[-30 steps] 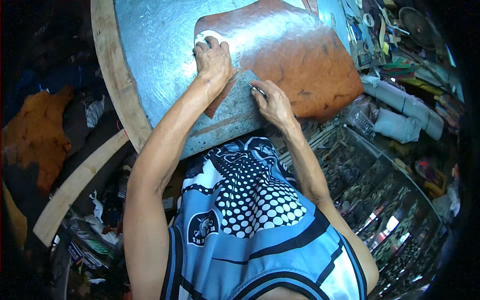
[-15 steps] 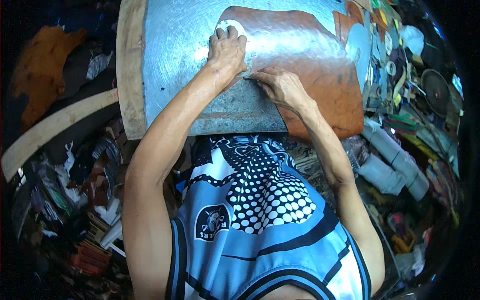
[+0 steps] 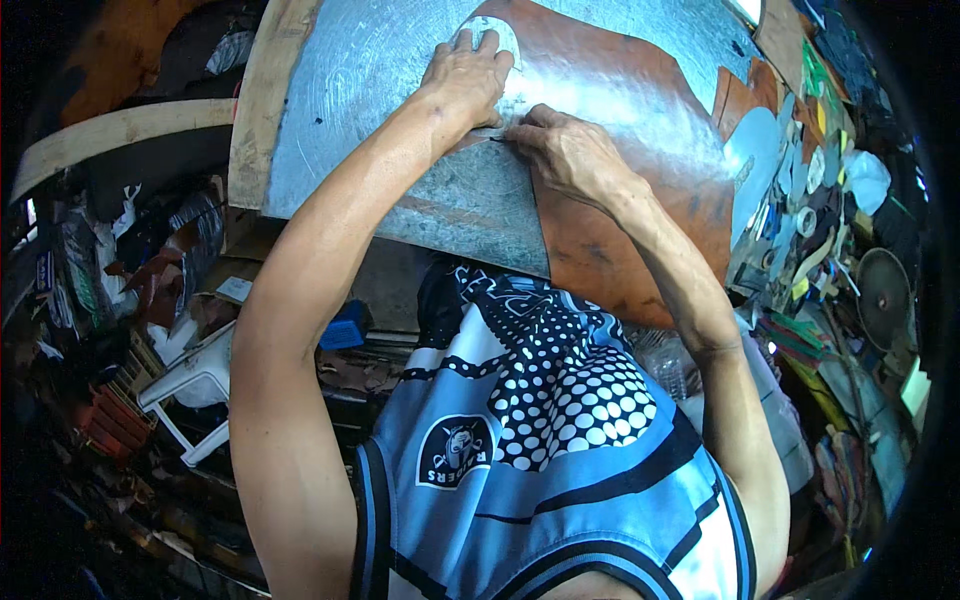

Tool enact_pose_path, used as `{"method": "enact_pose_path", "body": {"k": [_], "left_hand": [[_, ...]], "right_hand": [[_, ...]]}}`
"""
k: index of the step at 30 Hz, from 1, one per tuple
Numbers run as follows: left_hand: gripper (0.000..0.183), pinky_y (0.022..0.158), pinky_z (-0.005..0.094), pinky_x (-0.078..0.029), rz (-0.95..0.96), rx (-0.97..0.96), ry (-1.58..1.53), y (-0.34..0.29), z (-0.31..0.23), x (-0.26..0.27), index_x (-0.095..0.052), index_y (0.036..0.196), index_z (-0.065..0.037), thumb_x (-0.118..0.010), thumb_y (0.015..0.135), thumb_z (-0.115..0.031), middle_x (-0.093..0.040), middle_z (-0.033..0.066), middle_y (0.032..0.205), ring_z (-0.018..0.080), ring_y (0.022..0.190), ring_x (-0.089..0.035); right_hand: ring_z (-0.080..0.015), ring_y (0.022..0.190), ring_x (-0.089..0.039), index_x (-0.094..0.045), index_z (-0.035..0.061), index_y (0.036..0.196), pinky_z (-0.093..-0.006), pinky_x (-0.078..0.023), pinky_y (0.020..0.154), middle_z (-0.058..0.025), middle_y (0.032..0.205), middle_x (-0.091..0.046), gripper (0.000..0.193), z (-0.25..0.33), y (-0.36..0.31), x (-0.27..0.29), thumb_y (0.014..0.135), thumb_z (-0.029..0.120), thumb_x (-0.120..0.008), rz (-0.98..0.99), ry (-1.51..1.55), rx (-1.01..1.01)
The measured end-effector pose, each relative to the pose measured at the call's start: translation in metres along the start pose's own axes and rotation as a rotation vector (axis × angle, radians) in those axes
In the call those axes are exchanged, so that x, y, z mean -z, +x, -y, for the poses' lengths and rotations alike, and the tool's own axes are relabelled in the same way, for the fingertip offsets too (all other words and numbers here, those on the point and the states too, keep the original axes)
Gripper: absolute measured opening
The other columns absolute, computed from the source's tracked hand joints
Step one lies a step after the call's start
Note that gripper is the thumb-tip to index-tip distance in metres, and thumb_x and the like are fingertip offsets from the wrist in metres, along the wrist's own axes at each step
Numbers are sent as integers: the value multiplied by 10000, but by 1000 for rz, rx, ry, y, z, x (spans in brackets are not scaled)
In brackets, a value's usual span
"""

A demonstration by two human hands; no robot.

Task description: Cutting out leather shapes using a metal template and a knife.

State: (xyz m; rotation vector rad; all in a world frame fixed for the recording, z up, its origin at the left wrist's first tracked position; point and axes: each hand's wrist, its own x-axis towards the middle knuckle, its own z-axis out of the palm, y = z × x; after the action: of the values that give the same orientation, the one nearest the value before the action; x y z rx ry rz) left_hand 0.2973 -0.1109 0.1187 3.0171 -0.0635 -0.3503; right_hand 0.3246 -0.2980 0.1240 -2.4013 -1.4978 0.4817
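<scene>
My left hand presses down with outstretched fingers on a pale, rounded, flat template. The template lies over the left edge of a large brown leather sheet. Just right of it, my right hand is closed, its fingertips low at the leather's edge, almost meeting my left thumb. A small thin thing shows at those fingertips, too hidden to name. Under the leather is a scratched metal-topped worktable; the leather's near part hangs over its front edge.
A wooden board borders the table's left side. Cut leather scraps, pale flat pieces and a white plastic bag crowd the right. Below left are a white plastic stool, a blue box and heaped clutter. A round dark disc stands far right.
The view has shifted and tilted, so the table sits higher and turned. Both hands stay at the template and the leather's edge, the right one slightly changed in angle.
</scene>
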Motion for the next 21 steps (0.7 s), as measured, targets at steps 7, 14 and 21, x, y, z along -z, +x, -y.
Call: {"method": "enact_pose_path", "body": {"k": [7, 14, 21], "left_hand": [[711, 1059, 530, -413, 87, 14, -7, -2, -2, 5, -508, 1263, -61, -847, 685, -298, -368, 184, 1491, 407, 1379, -349], [714, 1065, 531, -407, 70, 23, 17, -4, -7, 3, -477, 1284, -36, -829, 709, -273, -339, 210, 1506, 420, 1384, -336], [709, 1061, 527, -410, 65, 31, 84, 2, -8, -7, -492, 1272, -36, -835, 699, -274, -343, 213, 1499, 420, 1378, -346]], "right_hand": [[-321, 1072, -641, -716, 179, 1114, -442, -531, 903, -105, 1313, -591, 278, -28, 6, 4, 853, 145, -625, -5, -54, 122], [-274, 1082, -631, -724, 207, 1094, -429, -509, 946, -28, 1303, -607, 306, -38, 15, 12, 811, 117, -652, 42, -127, 199], [-236, 1085, -619, -727, 206, 1081, -402, -481, 979, -1, 1217, -657, 339, -47, 24, 19, 769, 87, -668, 68, -232, 315]]}}
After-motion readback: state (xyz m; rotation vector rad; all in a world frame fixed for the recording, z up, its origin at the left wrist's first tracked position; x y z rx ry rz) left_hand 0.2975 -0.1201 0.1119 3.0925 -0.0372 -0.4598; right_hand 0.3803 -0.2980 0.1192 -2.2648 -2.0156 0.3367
